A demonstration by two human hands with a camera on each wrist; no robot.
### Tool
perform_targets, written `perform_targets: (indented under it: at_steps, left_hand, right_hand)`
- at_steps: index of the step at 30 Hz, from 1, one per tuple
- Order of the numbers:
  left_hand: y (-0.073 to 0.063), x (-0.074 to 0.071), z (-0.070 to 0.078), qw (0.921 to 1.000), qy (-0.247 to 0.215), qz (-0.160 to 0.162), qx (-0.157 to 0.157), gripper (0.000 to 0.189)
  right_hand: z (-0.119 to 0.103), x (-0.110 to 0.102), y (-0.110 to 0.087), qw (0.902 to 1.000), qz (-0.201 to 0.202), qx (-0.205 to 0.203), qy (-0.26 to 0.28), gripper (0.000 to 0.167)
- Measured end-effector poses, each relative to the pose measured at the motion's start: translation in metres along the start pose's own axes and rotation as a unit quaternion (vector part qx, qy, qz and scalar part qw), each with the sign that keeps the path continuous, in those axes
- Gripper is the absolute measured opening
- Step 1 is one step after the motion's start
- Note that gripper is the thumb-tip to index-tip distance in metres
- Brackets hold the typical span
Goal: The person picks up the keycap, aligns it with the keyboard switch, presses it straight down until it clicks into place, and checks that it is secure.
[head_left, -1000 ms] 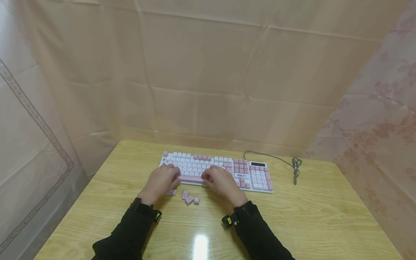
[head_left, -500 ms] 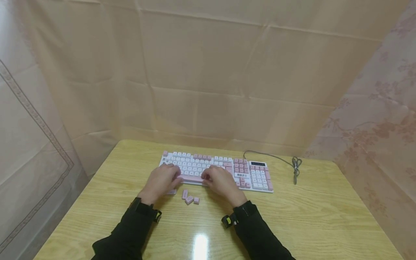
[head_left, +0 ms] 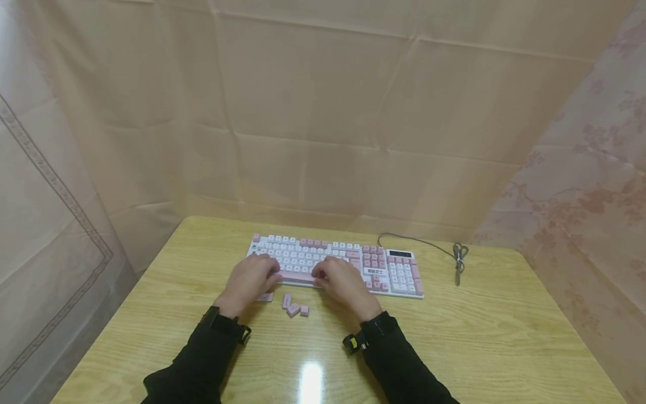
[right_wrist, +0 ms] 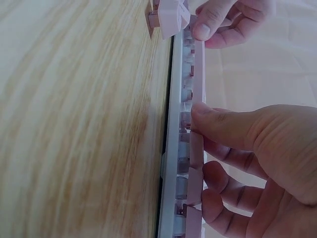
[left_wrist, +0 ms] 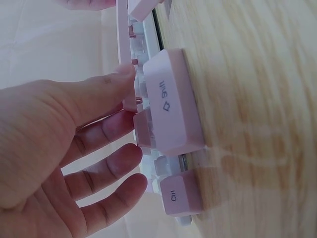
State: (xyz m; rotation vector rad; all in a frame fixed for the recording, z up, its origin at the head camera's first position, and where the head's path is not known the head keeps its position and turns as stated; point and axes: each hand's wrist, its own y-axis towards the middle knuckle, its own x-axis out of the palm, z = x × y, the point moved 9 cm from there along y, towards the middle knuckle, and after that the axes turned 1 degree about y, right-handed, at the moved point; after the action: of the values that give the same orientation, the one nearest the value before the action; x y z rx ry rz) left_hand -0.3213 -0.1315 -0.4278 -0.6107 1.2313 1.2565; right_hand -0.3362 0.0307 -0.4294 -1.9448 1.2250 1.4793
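Along the front row of the pink and white keyboard (head_left: 298, 260) lies a long pink space bar keycap (head_left: 296, 276). My left hand (head_left: 249, 280) pinches its left end between thumb and fingers, the other fingers loosely bent beside the keys. The right hand (head_left: 344, 282) grips the other end the same way, thumb on the near edge. In both wrist views the space bar (right_wrist: 199, 74) sits just above the switches, their stems showing beneath it. Loose pink keycaps lie in front, among them a Shift keycap (left_wrist: 168, 104) and a Ctrl keycap (left_wrist: 181, 194).
More loose keycaps (head_left: 294, 310) lie on the wooden table (head_left: 479, 336) between the forearms. A grey cable (head_left: 419, 240) runs from the keyboard's back to a tied bundle (head_left: 459, 258) at the right. A beige curtain (head_left: 313, 112) hangs behind the table.
The left thumb has shifted slightly at the space bar's end. Both hands otherwise stay in place, and the loose keycaps lie as before.
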Motion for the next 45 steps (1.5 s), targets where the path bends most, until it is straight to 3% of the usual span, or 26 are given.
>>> perform_targets:
  at_steps: [15,28,36,41,45]
  left_hand:
    - [0.001,0.001,0.002,0.9999,0.011,-0.005,-0.002,0.008]
    - [0.0,0.002,0.002,0.9998,-0.011,-0.013,-0.005,0.007]
    - [-0.001,0.0,0.005,0.9999,-0.005,-0.002,0.016,0.002]
    - [-0.001,0.0,0.007,0.9989,0.01,0.011,0.043,0.011]
    - [-0.001,0.002,0.004,0.9989,0.007,0.011,0.045,0.009]
  right_hand:
    - [-0.006,-0.005,-0.002,0.9997,0.011,-0.014,-0.016,0.014]
    - [-0.007,-0.005,-0.002,0.9995,0.015,-0.013,-0.024,0.015]
    - [-0.012,-0.002,-0.002,0.9973,0.024,-0.031,-0.062,0.012]
    - [-0.014,0.001,-0.004,0.9939,0.032,-0.049,-0.094,0.01]
    - [-0.011,0.002,-0.003,0.9952,0.031,-0.042,-0.083,0.011]
